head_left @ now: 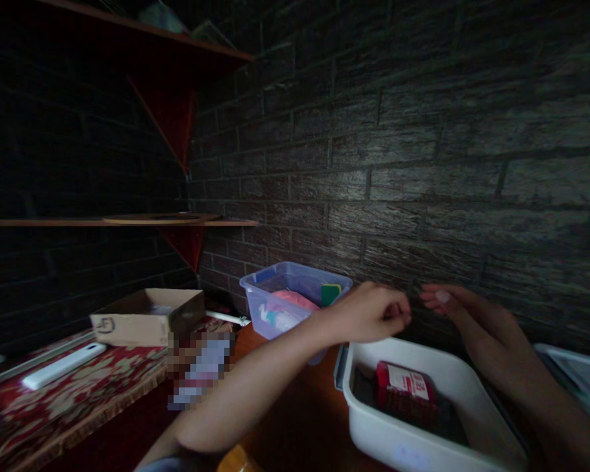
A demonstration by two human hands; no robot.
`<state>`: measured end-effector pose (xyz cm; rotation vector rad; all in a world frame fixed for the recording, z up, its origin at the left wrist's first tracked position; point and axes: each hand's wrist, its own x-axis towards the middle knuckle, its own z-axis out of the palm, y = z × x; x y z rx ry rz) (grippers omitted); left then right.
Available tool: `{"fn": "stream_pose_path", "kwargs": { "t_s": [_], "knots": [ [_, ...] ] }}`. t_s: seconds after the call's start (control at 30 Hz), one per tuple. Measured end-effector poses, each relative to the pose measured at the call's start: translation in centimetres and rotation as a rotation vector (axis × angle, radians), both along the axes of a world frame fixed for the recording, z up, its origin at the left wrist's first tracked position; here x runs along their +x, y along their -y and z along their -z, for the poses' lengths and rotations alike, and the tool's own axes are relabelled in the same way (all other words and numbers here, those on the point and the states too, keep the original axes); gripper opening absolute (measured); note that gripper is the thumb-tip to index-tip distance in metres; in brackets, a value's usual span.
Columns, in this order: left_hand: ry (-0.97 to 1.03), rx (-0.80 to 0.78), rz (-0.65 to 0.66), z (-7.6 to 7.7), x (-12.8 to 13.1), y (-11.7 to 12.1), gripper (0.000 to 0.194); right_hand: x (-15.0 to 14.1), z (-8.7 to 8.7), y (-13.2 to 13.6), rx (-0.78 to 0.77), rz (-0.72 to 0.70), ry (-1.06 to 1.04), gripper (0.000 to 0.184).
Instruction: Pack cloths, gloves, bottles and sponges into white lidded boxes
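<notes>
My left hand (373,311) is over the near-left rim of a white plastic tub (408,439), its fingers curled inward. What the curled fingers hold, if anything, is hidden. Facing it across a small gap, my right hand (476,324) hangs above the tub's far side with fingers stretched out and nothing visible in them. Inside the tub lies a red jar or bottle (403,390) with a white label, on its side against a dark bottom. Neither hand touches it.
A clear purple bin (275,321) holding pink cloth and a green-yellow sponge (331,294) stands behind my left forearm. Left are an open cardboard box (128,328), a white bar-shaped object (63,367) and a patterned red cloth (93,400). A shelf (54,223) juts from the brick wall.
</notes>
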<state>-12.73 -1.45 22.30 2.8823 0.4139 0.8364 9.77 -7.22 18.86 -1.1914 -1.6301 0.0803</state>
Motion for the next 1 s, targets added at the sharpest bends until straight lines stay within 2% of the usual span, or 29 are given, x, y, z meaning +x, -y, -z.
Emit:
{"fn": "stream_pose_path", "kwargs": {
  "t_s": [0.07, 0.17, 0.23, 0.33, 0.5, 0.63, 0.83, 1.0],
  "knots": [
    [-0.009, -0.005, -0.088, -1.0, -2.4, -0.9, 0.020, -1.1, -1.8, 0.1, 0.046, -0.018, 0.009, 0.038],
    [-0.047, 0.006, -0.269, -1.7, -5.3, -3.5, 0.021, -3.2, -4.6, -0.7, 0.107, -0.048, 0.068, 0.032],
    [-0.132, 0.003, -0.407, -1.8, -6.6, -5.7, 0.022, -4.4, -6.0, -2.0, 0.067, -0.018, 0.170, 0.032],
    [-0.180, -0.006, -0.473, -1.5, -8.1, -8.9, 0.024, -5.8, -7.1, -4.5, -0.005, 0.028, 0.327, 0.034],
    [-0.275, -0.028, -0.604, -1.2, -9.8, -12.9, 0.027, -7.1, -6.7, -9.0, -0.109, 0.037, 0.469, 0.028],
    [-0.356, -0.043, -0.677, -1.0, -10.3, -14.7, 0.027, -8.3, -5.8, -11.6, -0.170, 0.043, 0.589, 0.028],
    [-0.451, -0.058, -0.714, -0.8, -10.6, -15.0, 0.033, -11.5, -4.7, -14.2, -0.249, -0.026, 0.725, 0.029],
    [-0.536, -0.098, -0.759, -0.7, -12.1, -14.5, 0.030, -15.2, -3.8, -16.3, -0.285, -0.128, 0.780, 0.027]
  ]
}}
